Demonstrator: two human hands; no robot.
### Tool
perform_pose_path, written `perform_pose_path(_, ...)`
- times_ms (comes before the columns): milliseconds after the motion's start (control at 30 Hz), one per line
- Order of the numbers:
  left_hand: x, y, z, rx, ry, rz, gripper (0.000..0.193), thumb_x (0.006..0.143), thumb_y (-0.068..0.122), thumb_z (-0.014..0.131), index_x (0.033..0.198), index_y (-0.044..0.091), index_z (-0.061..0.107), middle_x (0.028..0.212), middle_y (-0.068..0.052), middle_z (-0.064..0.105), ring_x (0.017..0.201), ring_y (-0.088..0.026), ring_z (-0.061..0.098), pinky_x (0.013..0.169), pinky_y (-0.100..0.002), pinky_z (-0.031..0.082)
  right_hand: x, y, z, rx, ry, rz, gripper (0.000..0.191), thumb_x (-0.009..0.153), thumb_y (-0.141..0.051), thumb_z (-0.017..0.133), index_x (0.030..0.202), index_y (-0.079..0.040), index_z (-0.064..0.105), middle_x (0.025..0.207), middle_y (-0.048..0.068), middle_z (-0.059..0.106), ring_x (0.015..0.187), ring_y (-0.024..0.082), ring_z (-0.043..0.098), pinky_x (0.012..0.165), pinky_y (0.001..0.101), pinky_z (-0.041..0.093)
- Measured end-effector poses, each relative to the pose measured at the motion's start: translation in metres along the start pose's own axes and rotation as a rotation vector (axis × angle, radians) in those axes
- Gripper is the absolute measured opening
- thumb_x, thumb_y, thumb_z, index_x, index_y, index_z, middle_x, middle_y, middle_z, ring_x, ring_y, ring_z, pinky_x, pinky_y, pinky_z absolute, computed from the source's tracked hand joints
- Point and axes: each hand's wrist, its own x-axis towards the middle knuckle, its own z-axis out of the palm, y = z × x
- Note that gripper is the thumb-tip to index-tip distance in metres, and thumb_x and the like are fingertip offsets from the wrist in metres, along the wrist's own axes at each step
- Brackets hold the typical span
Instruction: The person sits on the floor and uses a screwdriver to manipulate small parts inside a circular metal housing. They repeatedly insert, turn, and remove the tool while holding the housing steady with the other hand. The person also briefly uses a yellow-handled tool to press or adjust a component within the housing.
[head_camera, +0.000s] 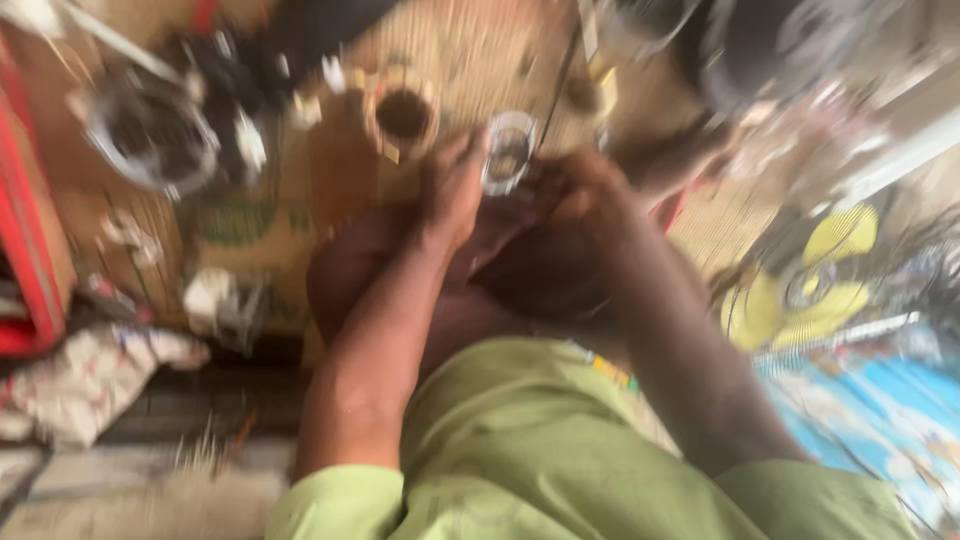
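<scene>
**Two-Handed Hold on a Small Ring Part, Floor-Level Workplace**

Cardboard sheeting (250, 240) covered the work surface, and heavy motion blur limited what could be read from the head view.

Nearest the camera, at 6 o'clock, a green garment (520, 450) filled the lower frame, with both forearms extending upward from it. The left hand (455, 190) and the right hand (580, 190) met just above frame centre, at 12 o'clock from the garment. Both were closed around a small metal ring part (508, 150), fingers curled against its sides; the exact finger placement could not be told. Holding from both sides appeared to keep the part steady and close to the eye.

Just beyond, at 11 o'clock from the hands, a tan cylindrical part with a dark bore (403, 115) stood on the cardboard. Farther out at 9 o'clock lay a round metal housing (150, 135). At 4 o'clock, well apart, yellow fan blades (810, 290) lay behind wire.
</scene>
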Motion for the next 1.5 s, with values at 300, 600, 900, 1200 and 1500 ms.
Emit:
perform_pose_path(300, 0.015, 0.021, 0.009, -0.140, 0.007, -0.049, 0.039, 0.099, 0.020, 0.066, 0.131, -0.003, 0.066, 0.123, -0.009, 0.071, 0.113, -0.014, 0.065, 0.100, -0.028, 0.049, -0.029, 0.009, 0.005, -0.791, -0.042, -0.557, 0.024, 0.079, -0.017, 0.073, 0.104, -0.016, 0.074, 0.081, 0.008, 0.073, 0.068, 0.020, 0.071, 0.061, 0.0352, 0.057)
perform_pose_path(600, 0.014, 0.017, 0.006, -0.126, -0.049, -0.127, 0.035, 0.095, 0.014, 0.071, 0.125, -0.003, 0.071, 0.120, -0.012, 0.074, 0.109, -0.017, 0.067, 0.098, -0.029, 0.051, -0.022, 0.044, 0.001, -1.619, 0.345, -1.064, 0.017, 0.087, -0.028, 0.072, 0.092, -0.012, 0.071, 0.078, 0.014, 0.071, 0.070, 0.036, 0.070, 0.057, 0.0512, 0.054)
perform_pose_path(900, 0.011, 0.003, -0.004, -0.132, -0.045, -0.221, 0.027, 0.098, 0.012, 0.069, 0.120, -0.003, 0.075, 0.109, -0.011, 0.077, 0.099, -0.017, 0.068, 0.091, -0.029, 0.053, 0.013, 0.030, -0.016, -0.422, 0.127, -0.364, 0.014, 0.095, -0.024, 0.067, 0.093, -0.013, 0.076, 0.073, 0.010, 0.068, 0.061, 0.026, 0.064, 0.057, 0.0415, 0.051)
perform_pose_path(1200, 0.015, 0.027, 0.014, -0.211, 0.014, -0.046, 0.025, 0.097, 0.011, 0.067, 0.118, -0.001, 0.073, 0.101, -0.002, 0.074, 0.091, -0.010, 0.065, 0.085, -0.025, 0.052, -0.018, -0.003, -0.011, -0.124, -0.153, -0.091, 0.017, 0.094, -0.020, 0.067, 0.102, -0.010, 0.077, 0.074, 0.002, 0.065, 0.057, 0.015, 0.053, 0.049, 0.0296, 0.045)
perform_pose_path(1500, -0.004, 0.031, 0.004, 0.539, 0.197, 0.396, 0.037, 0.099, 0.015, 0.074, 0.121, -0.014, 0.069, 0.112, -0.017, 0.071, 0.101, -0.018, 0.059, 0.088, -0.032, 0.049, -0.031, -0.014, -0.038, -1.000, 0.327, -0.853, 0.032, 0.094, -0.031, 0.072, 0.121, -0.014, 0.075, 0.104, 0.010, 0.075, 0.088, 0.022, 0.070, 0.084, 0.0367, 0.056)
